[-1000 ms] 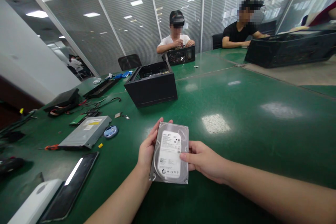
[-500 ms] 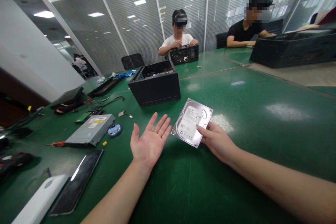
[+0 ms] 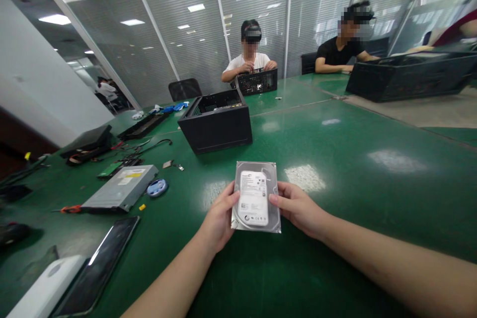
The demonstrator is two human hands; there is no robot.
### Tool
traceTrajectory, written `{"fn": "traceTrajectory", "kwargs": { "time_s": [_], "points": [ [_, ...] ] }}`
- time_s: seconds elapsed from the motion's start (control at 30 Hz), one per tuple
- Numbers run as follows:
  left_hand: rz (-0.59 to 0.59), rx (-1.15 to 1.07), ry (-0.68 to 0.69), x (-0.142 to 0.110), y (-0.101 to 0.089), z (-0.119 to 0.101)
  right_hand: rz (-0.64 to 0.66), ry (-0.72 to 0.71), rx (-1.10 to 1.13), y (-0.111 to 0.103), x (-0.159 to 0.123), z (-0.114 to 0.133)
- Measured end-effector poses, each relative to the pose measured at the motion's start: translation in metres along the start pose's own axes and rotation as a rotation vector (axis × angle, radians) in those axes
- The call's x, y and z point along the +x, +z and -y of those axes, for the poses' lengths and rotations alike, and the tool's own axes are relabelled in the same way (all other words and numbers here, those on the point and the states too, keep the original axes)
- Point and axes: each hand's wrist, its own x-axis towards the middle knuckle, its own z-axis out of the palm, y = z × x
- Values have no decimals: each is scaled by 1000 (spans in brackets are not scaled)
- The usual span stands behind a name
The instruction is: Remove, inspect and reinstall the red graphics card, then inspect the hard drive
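A silver hard drive (image 3: pixel 256 197) with a white label faces up above the green table (image 3: pixel 354 194), held between both hands. My left hand (image 3: pixel 219 218) grips its left edge, thumb on top. My right hand (image 3: pixel 298 208) grips its right edge the same way. An open black computer case (image 3: pixel 216 121) stands on the table just beyond the drive.
To the left lie a grey optical drive (image 3: pixel 121 188), a blue round disc (image 3: pixel 157 187), a red-handled screwdriver (image 3: pixel 70 208), a black phone (image 3: pixel 99 263), a white box (image 3: pixel 44 290) and cables. Two seated people work on other black cases (image 3: pixel 257 81) at the far side.
Half a second ago my left hand was open and empty, with the drive tilted in my right hand alone. Now both hands hold the drive level in front of me.
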Motion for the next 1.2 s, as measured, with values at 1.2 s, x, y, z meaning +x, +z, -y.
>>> {"fn": "traceTrajectory", "kwargs": {
  "time_s": [1.2],
  "points": [
    [-185,-136,-51,24,-12,25,-212,-164,-1067,-46,76,120]
  ]
}}
